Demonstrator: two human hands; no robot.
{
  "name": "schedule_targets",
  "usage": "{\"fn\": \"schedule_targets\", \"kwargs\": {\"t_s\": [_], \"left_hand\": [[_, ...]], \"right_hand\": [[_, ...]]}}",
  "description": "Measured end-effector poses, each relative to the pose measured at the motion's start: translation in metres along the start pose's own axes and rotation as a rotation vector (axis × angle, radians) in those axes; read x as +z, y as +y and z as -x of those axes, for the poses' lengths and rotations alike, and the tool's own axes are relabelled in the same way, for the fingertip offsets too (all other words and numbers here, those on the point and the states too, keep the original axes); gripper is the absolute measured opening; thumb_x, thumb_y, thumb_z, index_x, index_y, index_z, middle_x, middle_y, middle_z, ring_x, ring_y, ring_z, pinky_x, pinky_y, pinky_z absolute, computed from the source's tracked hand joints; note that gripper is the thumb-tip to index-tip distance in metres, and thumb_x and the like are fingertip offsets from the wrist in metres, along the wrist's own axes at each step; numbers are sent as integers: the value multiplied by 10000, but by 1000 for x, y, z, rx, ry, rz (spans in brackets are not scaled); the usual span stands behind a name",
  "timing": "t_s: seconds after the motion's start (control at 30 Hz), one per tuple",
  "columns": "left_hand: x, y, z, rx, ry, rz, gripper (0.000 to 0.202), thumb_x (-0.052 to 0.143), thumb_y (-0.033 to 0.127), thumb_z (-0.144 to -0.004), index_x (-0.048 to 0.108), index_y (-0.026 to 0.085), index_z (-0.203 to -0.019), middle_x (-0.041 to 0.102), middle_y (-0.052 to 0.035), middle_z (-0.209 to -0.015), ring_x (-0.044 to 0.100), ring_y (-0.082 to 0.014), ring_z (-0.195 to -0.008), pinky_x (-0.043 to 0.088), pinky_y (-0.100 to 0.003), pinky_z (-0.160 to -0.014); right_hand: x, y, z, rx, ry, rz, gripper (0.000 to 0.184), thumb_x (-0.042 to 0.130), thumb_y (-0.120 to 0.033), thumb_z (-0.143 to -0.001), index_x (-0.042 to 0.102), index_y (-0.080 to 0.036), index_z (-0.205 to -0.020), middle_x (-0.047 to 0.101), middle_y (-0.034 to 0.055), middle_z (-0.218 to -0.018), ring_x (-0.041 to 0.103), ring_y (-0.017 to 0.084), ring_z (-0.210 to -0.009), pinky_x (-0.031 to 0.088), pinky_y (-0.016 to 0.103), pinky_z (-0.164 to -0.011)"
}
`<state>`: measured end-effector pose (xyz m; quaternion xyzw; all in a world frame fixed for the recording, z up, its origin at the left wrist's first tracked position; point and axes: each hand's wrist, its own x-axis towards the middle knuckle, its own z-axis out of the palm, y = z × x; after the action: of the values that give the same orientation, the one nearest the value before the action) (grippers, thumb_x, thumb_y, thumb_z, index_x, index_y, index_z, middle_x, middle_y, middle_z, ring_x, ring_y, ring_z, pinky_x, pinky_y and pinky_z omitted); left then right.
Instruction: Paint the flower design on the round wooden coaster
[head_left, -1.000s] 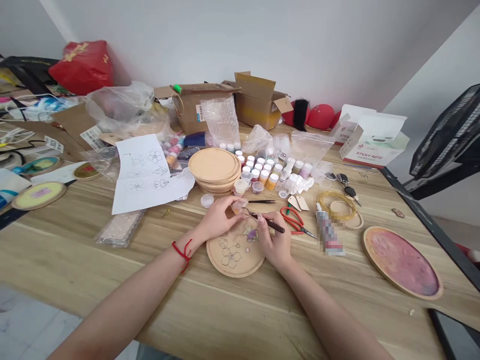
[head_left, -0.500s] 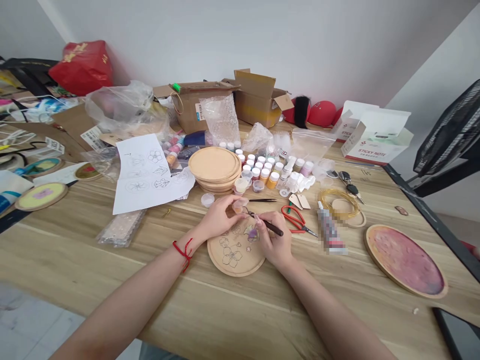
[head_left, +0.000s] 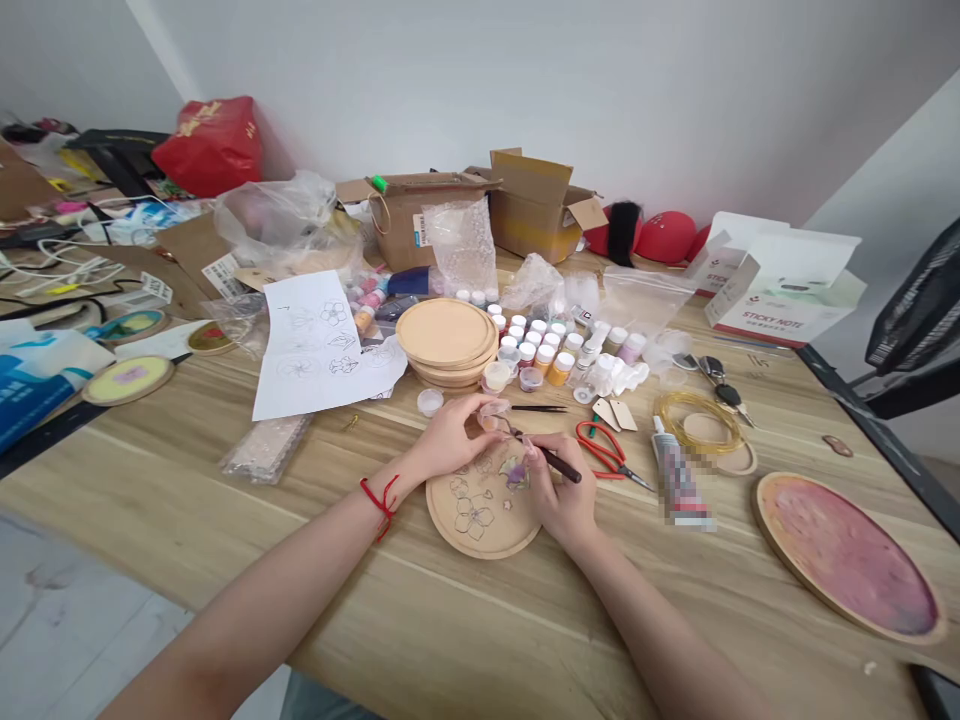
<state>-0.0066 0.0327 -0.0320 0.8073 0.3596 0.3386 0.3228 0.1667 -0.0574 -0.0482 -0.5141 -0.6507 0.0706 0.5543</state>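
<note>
Between the thumb and fingers of my left hand (head_left: 450,438) is a small clear plastic cup (head_left: 490,422) with its lid tipped back and something orange inside. My right hand (head_left: 564,500) grips a dark-handled tool (head_left: 561,465) like a pen, its thin metal end at the mouth of the cup. Whether that end is a blade or a scoop is too small to tell. Below both hands lies a round wooden plate (head_left: 491,542) with flower outlines drawn on it. One flower (head_left: 514,471) near my right hand is coloured purple and green.
Behind my hands stand a stack of wooden plates (head_left: 446,332) and several paint jars (head_left: 559,368). Tweezers (head_left: 538,408), red-handled pliers (head_left: 600,448), and a glue tube (head_left: 679,475) lie rightward. A sketch sheet (head_left: 307,375) is at left, a pink-filled oval plate (head_left: 851,560) far right.
The whole scene has shifted to the right as the head view turned left. Both hands keep their hold, with the tool's tip still at the cup.
</note>
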Motion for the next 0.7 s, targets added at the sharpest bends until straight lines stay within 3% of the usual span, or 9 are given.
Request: {"fn": "schedule_targets", "kwargs": {"t_s": [0.7], "left_hand": [[0, -1, 1, 8, -7, 8, 448, 743, 348, -794, 606, 218, -1201, 694, -85, -1218, 649, -265, -1116, 493, -414, -1001]], "right_hand": [[-1, 0, 2, -26, -49, 10, 159, 502, -328, -982, 614, -230, -924, 664, 32, -759, 622, 194, -707, 476, 365, -691]]}}
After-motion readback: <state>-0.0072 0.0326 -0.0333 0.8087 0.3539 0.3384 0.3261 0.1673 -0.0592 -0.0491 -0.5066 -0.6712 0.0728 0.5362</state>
